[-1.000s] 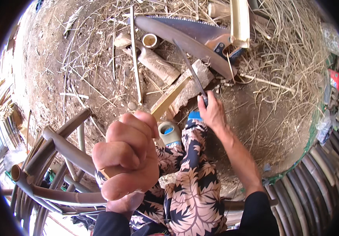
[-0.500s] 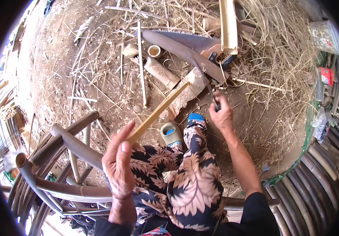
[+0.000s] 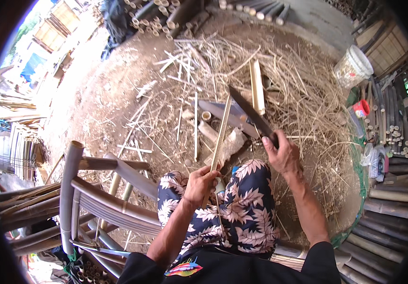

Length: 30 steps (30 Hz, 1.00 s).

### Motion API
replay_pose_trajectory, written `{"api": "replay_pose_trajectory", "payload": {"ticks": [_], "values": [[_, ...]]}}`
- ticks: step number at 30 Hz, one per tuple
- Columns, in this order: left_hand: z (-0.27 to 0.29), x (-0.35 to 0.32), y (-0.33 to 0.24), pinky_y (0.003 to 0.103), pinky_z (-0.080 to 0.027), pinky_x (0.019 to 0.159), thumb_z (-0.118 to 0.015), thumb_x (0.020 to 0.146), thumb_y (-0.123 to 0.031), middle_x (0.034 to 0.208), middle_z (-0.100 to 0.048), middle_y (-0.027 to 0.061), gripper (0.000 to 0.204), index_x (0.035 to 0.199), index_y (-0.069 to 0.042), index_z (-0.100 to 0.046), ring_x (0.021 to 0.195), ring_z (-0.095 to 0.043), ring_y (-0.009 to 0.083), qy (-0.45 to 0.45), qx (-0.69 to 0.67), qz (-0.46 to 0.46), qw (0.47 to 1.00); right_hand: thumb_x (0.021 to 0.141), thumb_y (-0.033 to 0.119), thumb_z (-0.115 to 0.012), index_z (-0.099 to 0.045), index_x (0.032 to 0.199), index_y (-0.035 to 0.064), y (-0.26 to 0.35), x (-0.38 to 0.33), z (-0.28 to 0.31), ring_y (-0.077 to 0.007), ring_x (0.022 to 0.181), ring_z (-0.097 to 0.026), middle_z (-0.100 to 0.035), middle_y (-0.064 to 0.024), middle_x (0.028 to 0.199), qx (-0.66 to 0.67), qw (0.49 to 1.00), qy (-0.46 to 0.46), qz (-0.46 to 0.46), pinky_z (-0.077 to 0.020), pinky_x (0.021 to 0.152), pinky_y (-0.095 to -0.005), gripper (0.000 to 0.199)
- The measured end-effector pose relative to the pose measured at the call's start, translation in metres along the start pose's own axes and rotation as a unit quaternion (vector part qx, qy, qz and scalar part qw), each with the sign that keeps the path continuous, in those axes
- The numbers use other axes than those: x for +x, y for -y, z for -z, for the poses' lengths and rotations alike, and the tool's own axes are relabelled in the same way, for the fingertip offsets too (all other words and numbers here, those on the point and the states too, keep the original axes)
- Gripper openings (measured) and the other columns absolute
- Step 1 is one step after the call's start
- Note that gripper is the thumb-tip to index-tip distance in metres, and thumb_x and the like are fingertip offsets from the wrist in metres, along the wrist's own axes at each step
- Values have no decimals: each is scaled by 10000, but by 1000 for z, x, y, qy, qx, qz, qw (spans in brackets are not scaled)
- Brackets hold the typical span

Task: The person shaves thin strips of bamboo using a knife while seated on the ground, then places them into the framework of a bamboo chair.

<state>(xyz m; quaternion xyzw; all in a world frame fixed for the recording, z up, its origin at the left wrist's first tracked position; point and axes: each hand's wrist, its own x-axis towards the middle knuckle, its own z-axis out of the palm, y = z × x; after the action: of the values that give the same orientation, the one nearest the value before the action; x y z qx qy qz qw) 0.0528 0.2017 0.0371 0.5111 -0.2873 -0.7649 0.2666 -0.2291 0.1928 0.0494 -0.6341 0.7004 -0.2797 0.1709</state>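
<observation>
My left hand (image 3: pixel 200 185) is closed around the lower part of a pale bamboo strip (image 3: pixel 222 130), which points up and away in front of my knees. My right hand (image 3: pixel 284 155) grips the handle of a long, dark-bladed machete (image 3: pixel 251 111). Its blade slants up to the left, its tip near the strip's upper end; whether they touch I cannot tell. Below them a rough wooden block (image 3: pixel 232 146) lies on the ground by my feet. Beside it are a short bamboo piece (image 3: pixel 207 131) and a small bamboo ring-like end (image 3: pixel 206 116). A saw lies partly hidden behind the machete.
A split bamboo length (image 3: pixel 257 90) lies among heaped shavings (image 3: pixel 303 104). To the left stands a bamboo chair-like frame (image 3: pixel 118 203). A white bucket (image 3: pixel 353 67), a red container (image 3: pixel 361 108) and stacked bamboo poles (image 3: pixel 386 208) line the right side.
My view has tilted up, showing more of the yard. The strip now stands steeper, with my left fingers wrapped round it. The machete has turned its broad side into view.
</observation>
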Motion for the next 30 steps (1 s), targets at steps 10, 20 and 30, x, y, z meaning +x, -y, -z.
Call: {"api": "replay_pose_trajectory", "payload": {"ticks": [10,20,30], "values": [[-4,-170,14,181,-304,456,-525,993,-177,721,-521,-49,256,1137,12,-621,551,-406,16,-53,97,-177,978,922,671,-391,-514,821,105,125,-89,-24,-200,461,-594,-566,-77,561,-35,977,12,211,-483,413,-387,588],[38,-297,96,198,-383,542,-514,998,-190,728,-555,-21,292,1180,10,-625,631,-467,35,-16,172,-122,977,926,718,-263,-551,888,74,79,-50,23,-39,415,-310,-380,75,540,-12,985,6,-172,-229,340,-230,707],[9,-211,45,185,-294,432,-512,1008,-220,675,-510,-51,278,1162,-11,-612,514,-382,15,-26,-26,-123,992,902,591,-528,-538,798,94,149,-165,-32,-200,479,-597,-570,-62,567,-12,970,8,241,-477,418,-372,508]]}}
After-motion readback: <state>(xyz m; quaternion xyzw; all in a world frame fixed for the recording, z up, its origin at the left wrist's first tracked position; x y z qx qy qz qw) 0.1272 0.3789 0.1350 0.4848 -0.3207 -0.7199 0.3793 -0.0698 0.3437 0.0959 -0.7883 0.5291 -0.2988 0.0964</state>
